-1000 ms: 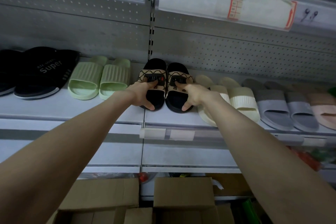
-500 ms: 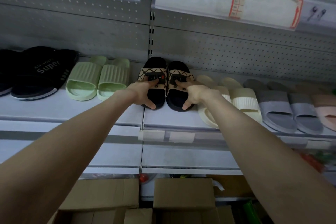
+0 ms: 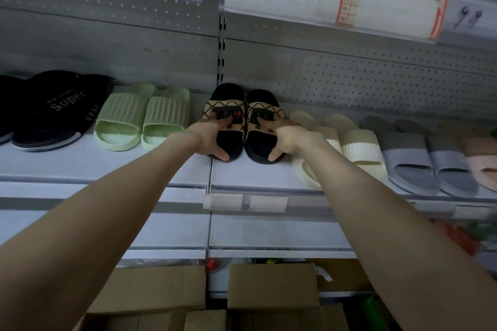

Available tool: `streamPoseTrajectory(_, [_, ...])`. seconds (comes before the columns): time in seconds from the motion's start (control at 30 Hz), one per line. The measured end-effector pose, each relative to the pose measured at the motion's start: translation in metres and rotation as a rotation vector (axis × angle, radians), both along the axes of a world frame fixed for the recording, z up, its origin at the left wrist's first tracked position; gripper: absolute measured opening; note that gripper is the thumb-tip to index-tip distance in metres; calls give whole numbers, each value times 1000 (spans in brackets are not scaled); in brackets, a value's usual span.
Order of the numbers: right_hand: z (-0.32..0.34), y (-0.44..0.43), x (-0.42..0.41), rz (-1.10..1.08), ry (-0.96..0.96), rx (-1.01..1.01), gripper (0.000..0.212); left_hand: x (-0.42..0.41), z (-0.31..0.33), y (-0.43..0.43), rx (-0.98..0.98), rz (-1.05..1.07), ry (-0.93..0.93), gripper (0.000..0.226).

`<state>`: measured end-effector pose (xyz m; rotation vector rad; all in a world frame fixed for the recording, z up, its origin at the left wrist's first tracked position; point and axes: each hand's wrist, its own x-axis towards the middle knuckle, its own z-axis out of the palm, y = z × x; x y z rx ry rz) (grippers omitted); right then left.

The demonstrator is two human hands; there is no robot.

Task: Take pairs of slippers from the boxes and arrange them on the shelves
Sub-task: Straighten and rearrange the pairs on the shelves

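My left hand (image 3: 212, 137) gripped the left slipper (image 3: 226, 94) and my right hand (image 3: 285, 140) the right slipper (image 3: 262, 99), fingers over straps, thumbs at the near ends, the pair side by side on the shelf (image 3: 242, 177) straight ahead, lengthwise away from me.

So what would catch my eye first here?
Two bare arms reach in: the left hand and right hand each grip one slipper of a black-and-tan pair at the middle of the shelf. Green slippers sit to its left and cream slippers to its right. Brown boxes stand below.
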<state>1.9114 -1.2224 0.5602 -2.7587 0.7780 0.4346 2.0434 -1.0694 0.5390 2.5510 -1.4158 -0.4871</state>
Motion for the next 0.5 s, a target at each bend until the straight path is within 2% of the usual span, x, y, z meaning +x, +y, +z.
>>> streamPoseTrajectory(0.3, [3, 4, -2, -41, 29, 13, 107, -3, 2, 4, -20, 18, 13, 101])
streamPoseTrajectory(0.5, [24, 13, -13, -65, -2, 20, 90, -16, 26, 11, -8, -19, -1, 76])
